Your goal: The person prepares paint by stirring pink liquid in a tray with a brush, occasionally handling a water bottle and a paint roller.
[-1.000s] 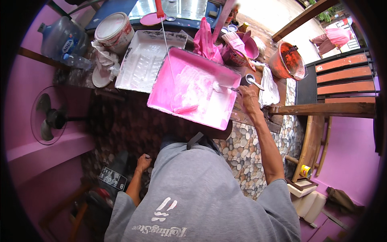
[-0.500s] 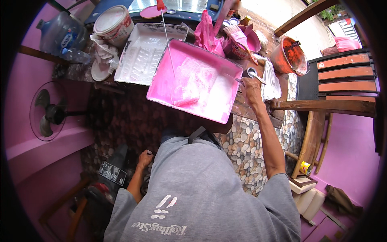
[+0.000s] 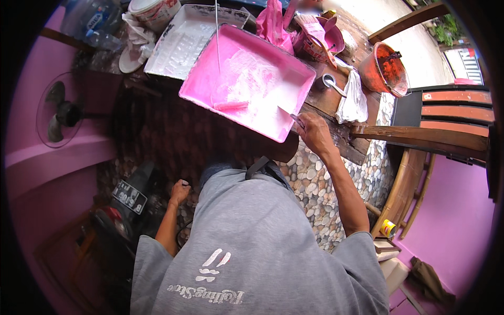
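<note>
My right hand [image 3: 315, 132] is closed round the handle of a putty knife [image 3: 285, 112] at the right edge of the pink paint tray [image 3: 252, 125]. Its blade points into the tray, over the wet pale pink paint. Near the tray's front wall lies a pink paint roller [image 3: 231, 105], its long thin rod rising toward the back. My left hand [image 3: 180, 192] hangs low beside my left leg with its fingers curled; whether it holds anything small is unclear.
A white paint tray [image 3: 170, 39] stands behind on the left, near a paint bucket [image 3: 152, 11]. On the right are a small cup [image 3: 329, 80], a white cloth [image 3: 354, 100], a brush [image 3: 314, 30] and an orange bucket [image 3: 379, 68]. A motorbike [image 3: 119, 210] stands low left.
My right hand with the putty knife has moved down along the tray's right edge, and the blade now shows inside the tray. The whole view has shifted a little.
</note>
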Tool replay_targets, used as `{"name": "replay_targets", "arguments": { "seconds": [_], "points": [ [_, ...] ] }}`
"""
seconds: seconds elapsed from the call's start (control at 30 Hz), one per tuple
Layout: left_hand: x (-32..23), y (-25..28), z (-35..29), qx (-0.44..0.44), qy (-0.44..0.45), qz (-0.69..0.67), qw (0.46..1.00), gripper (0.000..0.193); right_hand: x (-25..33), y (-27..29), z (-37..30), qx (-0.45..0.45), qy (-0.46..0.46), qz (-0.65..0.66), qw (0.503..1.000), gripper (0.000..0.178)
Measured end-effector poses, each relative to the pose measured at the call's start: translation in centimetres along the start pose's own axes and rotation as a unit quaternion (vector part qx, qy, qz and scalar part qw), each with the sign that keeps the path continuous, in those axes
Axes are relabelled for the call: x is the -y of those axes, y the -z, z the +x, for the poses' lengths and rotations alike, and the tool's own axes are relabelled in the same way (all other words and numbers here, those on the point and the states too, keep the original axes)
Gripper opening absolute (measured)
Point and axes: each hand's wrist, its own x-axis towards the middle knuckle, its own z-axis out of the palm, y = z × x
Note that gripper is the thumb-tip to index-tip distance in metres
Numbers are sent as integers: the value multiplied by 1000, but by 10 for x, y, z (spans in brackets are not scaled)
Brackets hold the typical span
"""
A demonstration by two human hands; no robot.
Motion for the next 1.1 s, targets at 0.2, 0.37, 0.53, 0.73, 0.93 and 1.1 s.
{"name": "replay_targets", "arguments": {
  "seconds": [0.2, 0.37, 0.53, 0.73, 0.93, 1.1],
  "points": [
    [16, -85, -77, -12, -22, 31, 999, 29, -1, -1, -5, 16, 74, 66, 995, 15],
    [22, -128, -113, 12, 5, 8, 1000, 31, 4, 8, 0, 43, 101, 102, 989, 14],
    [-4, -131, -110, 20, -17, -22, 999, 32, -19, 2, 0, 18, 89, 33, 995, 17],
    [5, -142, -93, 18, -14, -96, 995, 27, -9, 1, -8, 1, 82, 117, 990, 19],
    [-10, -150, -116, 5, 26, -158, 987, 26, -25, 12, 11, -12, 66, 102, 993, 20],
    [31, -210, -149, -72, 52, -118, 989, 25, -30, 3, 29, 31, 156, 152, 976, 18]
  ]
}}
